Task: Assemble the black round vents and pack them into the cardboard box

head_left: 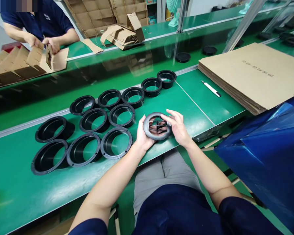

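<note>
Fingers of the left hand (pixel 142 136) curl around the left rim of a round black louvred vent (pixel 157 126), while the right hand (pixel 178 127) grips its right rim with fingers loosely spread over the slats, holding it just above the near edge of the green table (pixel 203 104). To its left lie black flanged rings (pixel 116 142) in rows. Beyond, a white pen (pixel 211 88) lies beside stacked cardboard sheets (pixel 254 76), and another person's hands (pixel 42 42) fold cardboard across the bench.

— Where does the one view sit?
— On the person's head, looking forward and down, close over the green worktop (pixel 19 192).
— And farther off?
— It faces a co-worker (pixel 42 24) across the worktop.
</note>
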{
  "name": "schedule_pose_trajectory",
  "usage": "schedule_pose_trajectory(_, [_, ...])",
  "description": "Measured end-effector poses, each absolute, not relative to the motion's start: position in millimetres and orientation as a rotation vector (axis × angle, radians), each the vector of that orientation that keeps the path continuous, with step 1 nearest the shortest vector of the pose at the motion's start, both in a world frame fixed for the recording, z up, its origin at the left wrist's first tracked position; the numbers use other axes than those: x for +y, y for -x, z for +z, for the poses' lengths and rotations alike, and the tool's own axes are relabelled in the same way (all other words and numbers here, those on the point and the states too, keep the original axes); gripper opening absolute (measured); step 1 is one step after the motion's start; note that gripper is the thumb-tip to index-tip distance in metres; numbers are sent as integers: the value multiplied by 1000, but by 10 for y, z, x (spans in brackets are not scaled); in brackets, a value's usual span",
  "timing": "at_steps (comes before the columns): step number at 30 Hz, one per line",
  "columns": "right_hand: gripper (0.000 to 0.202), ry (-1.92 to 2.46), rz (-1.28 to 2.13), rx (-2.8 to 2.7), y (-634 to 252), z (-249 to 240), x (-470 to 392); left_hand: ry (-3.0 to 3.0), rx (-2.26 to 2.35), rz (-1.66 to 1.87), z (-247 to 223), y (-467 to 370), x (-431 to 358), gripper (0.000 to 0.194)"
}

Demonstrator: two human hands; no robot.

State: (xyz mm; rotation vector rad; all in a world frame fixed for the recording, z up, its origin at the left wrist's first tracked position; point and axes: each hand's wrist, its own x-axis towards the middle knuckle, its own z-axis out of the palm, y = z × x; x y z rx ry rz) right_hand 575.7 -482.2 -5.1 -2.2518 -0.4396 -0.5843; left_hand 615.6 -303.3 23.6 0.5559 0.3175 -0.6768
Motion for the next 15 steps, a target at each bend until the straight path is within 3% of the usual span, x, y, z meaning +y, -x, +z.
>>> schedule_pose_trajectory(10, [69, 2675, -734, -958, -5813, 43, -4767, -438, 369, -563, 172, -6219, -3032, 45])
schedule_pose_trajectory(12, [76, 2709, -628, -957, -5839, 109, -4746, -445, 348, -581, 193, -6205, -3037, 48])
schedule_pose_trajectory(15, [105, 2693, -342, -863, -5883, 180, -4684, -481, 308, -628, 230, -6167, -3055, 49])
